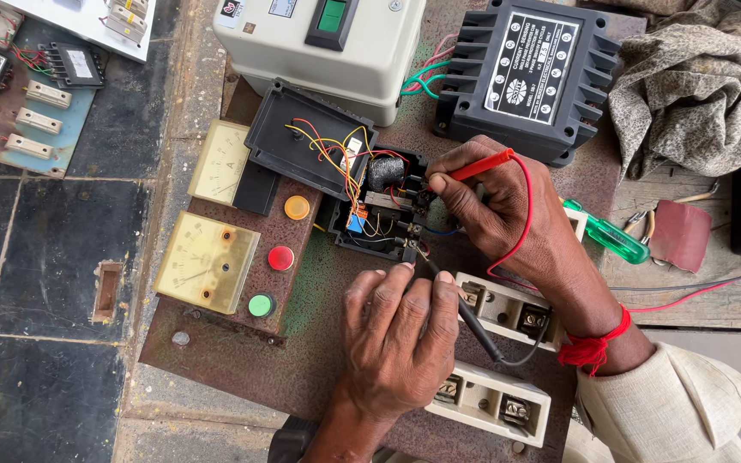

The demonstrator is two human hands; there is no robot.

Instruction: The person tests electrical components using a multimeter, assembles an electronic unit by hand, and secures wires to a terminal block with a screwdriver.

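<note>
Head view, items as seen from above:

- Rusty brown metal panel (302, 360), lying flat on the counter; carries most items below.
- Cream rectangular plastic enclosure (319, 64), top centre, with a green rectangular window set in a dark frame and small square labels along its upper edge.
- Black ribbed plastic transformer block (529, 81), top right, with a white-on-black rectangular printed label on its face.
- Two yellowed square analogue meter faces (207, 261), left side of the panel, one above the other.
- Three round indicator lamps, orange, red and green (281, 257), in a slanted column just beside the meters.
- Small open black plastic box with coloured wiring (379, 210), centre; its lid tilted back at upper left, red, yellow and orange wires running between them.
- Red test probe (478, 165), with red lead; pinched between thumb and fingers of the right hand (495, 214), tip down inside the open box.
- Black test probe (465, 317), with black lead; held under the curled fingers of the left hand (400, 339), tip touching the near edge of the box.
- Two cream ceramic fuse holders (490, 403), beside the left hand.
- Green-handled screwdriver (612, 236), right of the right hand.
- Grey-brown crumpled cloth (696, 94), top right.
</note>
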